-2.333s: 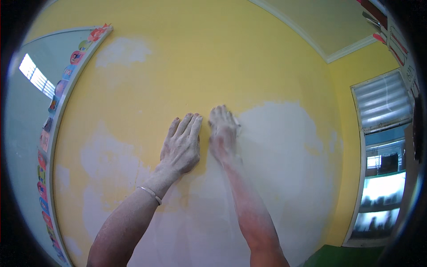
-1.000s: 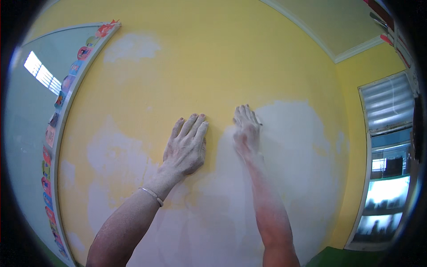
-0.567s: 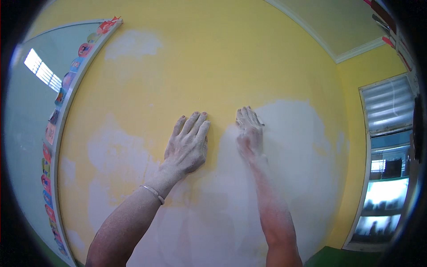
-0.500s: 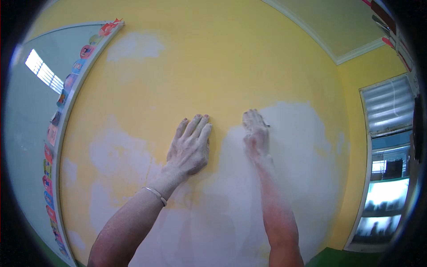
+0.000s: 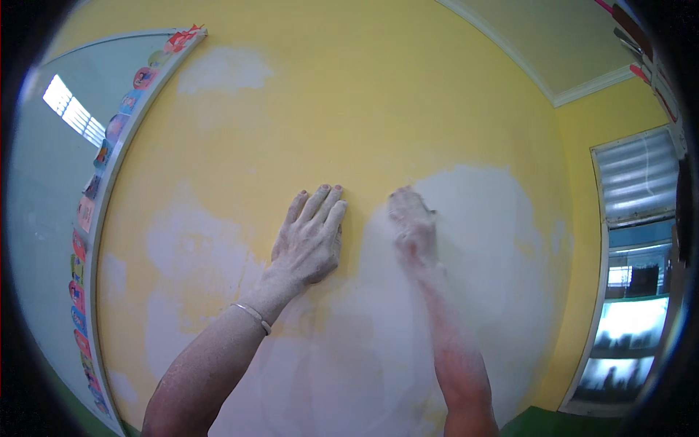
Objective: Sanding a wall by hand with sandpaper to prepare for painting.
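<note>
My left hand (image 5: 309,237) lies flat on the yellow wall (image 5: 335,109), its fingers stretched out and coated in pale dust. A light bracelet (image 5: 253,317) circles that wrist. Further right, my right hand (image 5: 413,224) presses against the wall at the upper border of a large white patch (image 5: 480,240). It is dusty too and smeared by motion. Under its fingers a small dark edge sticks out on the right, like a thin sheet of sandpaper; the rest of that piece is hidden by the hand.
At left stands a glossy pale board (image 5: 51,211) with a white frame (image 5: 116,175) and a row of colourful cutouts. More whitish patches (image 5: 226,71) mark the wall. On the right is a louvred window (image 5: 641,175); a white moulding (image 5: 593,87) edges the ceiling.
My right hand has shifted slightly left and down on the wall, and its fingers are more blurred. My left hand stays in place. The view has moved a little.
</note>
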The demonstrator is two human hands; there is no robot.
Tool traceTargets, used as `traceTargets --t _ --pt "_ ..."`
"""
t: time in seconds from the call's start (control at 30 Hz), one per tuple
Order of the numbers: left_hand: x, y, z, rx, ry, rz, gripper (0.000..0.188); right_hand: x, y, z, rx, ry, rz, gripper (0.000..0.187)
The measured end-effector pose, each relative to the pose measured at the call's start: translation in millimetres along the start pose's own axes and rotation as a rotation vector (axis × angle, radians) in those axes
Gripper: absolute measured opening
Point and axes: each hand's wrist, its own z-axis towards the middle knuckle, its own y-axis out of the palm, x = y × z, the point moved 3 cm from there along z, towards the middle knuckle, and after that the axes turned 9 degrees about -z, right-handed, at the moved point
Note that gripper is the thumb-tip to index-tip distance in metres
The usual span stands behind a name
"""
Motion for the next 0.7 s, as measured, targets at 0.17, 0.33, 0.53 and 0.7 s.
traceTargets --t 0.17,0.33,0.53,0.7 --pt "5 2 1 0.013 -0.007 -0.025 0.039 14 18 26 0.056 0.219 -0.152 0.043" --pt "2 -5 -9 -0.03 -0.018 0.056 0.042 -33 4 -12 0.036 0.057 0.061 0.044" --pt "38 6 -55 -0.267 0.07 0.051 0.058 19 9 4 0.047 0.194 -0.125 0.043" --pt "57 4 -88 -0.399 0.051 0.061 0.063 -30 28 16 0.087 0.156 -0.075 0.044"
